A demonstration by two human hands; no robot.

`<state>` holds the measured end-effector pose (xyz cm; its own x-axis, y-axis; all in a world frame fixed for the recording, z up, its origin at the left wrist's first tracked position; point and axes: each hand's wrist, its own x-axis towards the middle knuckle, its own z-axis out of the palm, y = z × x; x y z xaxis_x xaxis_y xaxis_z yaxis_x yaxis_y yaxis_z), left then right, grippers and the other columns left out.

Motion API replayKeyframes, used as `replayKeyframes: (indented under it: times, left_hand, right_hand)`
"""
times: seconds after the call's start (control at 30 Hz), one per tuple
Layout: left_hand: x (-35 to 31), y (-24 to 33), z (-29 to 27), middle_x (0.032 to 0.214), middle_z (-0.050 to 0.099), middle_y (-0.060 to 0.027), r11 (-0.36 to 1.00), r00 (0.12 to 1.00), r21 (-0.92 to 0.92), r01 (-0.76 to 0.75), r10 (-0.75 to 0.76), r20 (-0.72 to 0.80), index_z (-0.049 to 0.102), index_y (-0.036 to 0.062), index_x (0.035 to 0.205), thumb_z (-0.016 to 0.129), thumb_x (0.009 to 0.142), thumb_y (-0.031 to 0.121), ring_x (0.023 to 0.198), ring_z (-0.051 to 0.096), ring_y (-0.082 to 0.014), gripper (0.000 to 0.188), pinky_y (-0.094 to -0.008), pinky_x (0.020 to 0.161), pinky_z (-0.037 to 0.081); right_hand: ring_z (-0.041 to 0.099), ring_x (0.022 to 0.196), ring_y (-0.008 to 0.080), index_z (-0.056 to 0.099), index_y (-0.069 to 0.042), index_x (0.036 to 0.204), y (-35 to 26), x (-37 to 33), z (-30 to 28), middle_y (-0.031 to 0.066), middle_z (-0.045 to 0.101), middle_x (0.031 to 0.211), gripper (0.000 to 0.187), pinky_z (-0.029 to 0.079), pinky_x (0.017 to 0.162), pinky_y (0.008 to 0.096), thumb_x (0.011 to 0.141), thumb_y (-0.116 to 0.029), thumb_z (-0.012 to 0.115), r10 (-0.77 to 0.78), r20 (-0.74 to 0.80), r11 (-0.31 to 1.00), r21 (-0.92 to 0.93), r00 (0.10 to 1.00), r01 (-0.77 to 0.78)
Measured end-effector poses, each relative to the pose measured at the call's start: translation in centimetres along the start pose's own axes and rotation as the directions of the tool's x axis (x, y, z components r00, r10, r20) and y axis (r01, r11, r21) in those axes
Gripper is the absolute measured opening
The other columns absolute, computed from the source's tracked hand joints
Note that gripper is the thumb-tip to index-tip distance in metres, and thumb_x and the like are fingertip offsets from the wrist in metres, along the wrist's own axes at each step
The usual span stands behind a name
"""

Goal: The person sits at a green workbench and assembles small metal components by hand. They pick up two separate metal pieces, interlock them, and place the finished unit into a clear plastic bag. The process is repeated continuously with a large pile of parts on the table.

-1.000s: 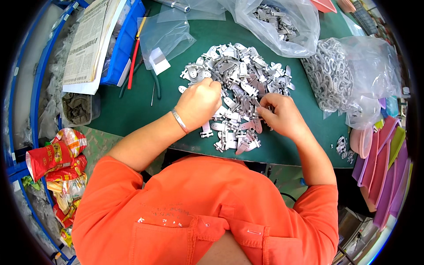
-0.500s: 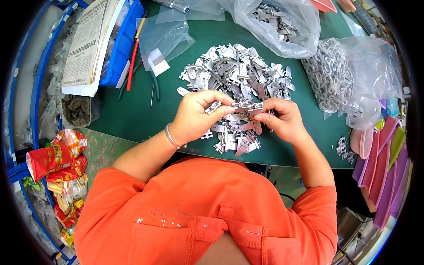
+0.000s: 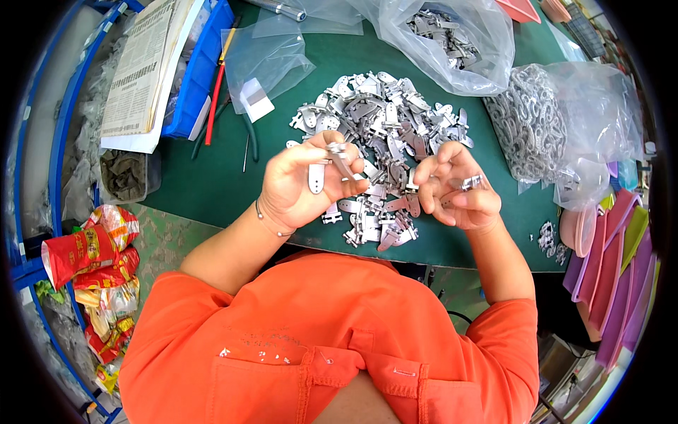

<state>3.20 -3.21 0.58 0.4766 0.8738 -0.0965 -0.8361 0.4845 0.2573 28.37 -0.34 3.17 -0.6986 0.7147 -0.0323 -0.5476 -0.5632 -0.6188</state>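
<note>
Left hand (image 3: 284, 189): silver round-ended metal pieces (image 3: 316, 181) were grasped by fingers (image 3: 326, 137) | right hand (image 3: 474, 212): small silver metal part (image 3: 471, 183) was held in bent fingers

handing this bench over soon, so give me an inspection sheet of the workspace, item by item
Surface: green tabletop, partly covered.
Job's things: loose heap of silvery metal parts; small scattered pieces near the right edge.
Clutter: clear bag holding metal parts; grey loop-shaped pieces in clear plastic; red-and-yellow rod; newspaper by blue bin.
Hands: left hand holds metal pieces; right hand, loosely curled, holds a small metal piece.
Cables: dark cord beyond the table edge; ends hidden.
Surroundings: blue shelving and red packets left; pink and purple trays right.
</note>
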Motion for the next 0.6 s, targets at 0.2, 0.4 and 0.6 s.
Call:
replayKeyframes:
  times: [0.2,0.4,0.6]
  left_hand:
    - [-0.2,0.8,-1.8,0.081,0.049,-0.0004,0.958,0.995,0.285,0.030,0.000,-0.104,0.054,0.0057,0.091,0.058,0.086,0.007,0.072,0.045,-0.0086,0.007,-0.0222,0.052,0.038]
    - [0.9,-1.6,-1.7,0.084,0.058,-0.0062,-0.341,0.932,0.896,-0.284,0.121,0.341,0.064,0.0032,0.090,0.074,0.073,0.006,0.072,0.058,-0.0190,0.020,-0.0299,0.065,0.049]
    - [0.9,-3.0,-1.1,0.084,0.057,-0.0101,-0.532,0.949,0.830,-0.168,0.139,0.281,0.059,0.0035,0.087,0.073,0.073,0.007,0.075,0.062,-0.0277,0.020,-0.0350,0.064,0.051]
  right_hand:
    - [0.061,0.072,0.0206,0.067,-0.007,0.090,0.3,1.1,-1.6,0.0077,0.062,0.084,0.018,0.045,0.049,0.0320,0.075,0.001,0.062,-0.144,-0.156,0.392,-0.916,0.977,-0.089]
    - [0.057,0.071,0.0215,0.070,-0.014,0.095,0.3,4.3,-1.7,0.0028,0.054,0.076,0.028,0.047,0.061,0.0351,0.070,-0.008,0.062,0.009,0.348,-0.693,-0.674,0.937,0.257]
    - [0.057,0.068,0.0206,0.067,-0.010,0.086,-0.1,3.0,-3.5,0.0023,0.053,0.073,0.019,0.045,0.057,0.0346,0.067,-0.010,0.063,-0.132,0.443,-0.721,-0.657,0.887,0.221]
